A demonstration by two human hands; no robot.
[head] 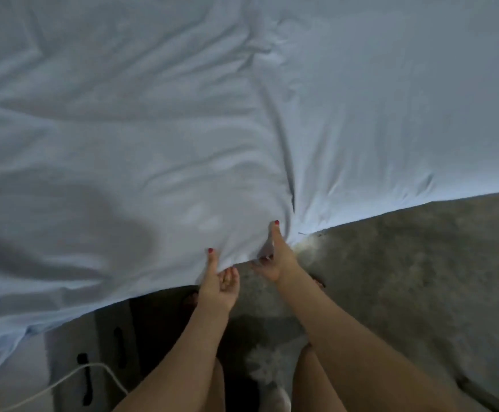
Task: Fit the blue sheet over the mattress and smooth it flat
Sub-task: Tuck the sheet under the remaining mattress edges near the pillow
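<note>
We grip the near hem of the blue sheet point(183, 114) with both hands. Our left hand point(218, 281) pinches the edge, thumb on top of the cloth and fingers curled beneath it. Just beside it, our right hand point(275, 260) clamps the same hem, thumb pressed on the fabric, fingers tucked under. Folds fan out from our fingertips across the sheet, which covers everything beyond them. Below our wrists lies grey carpet point(406, 278); a white cable point(64, 382) runs past our left forearm.
</note>
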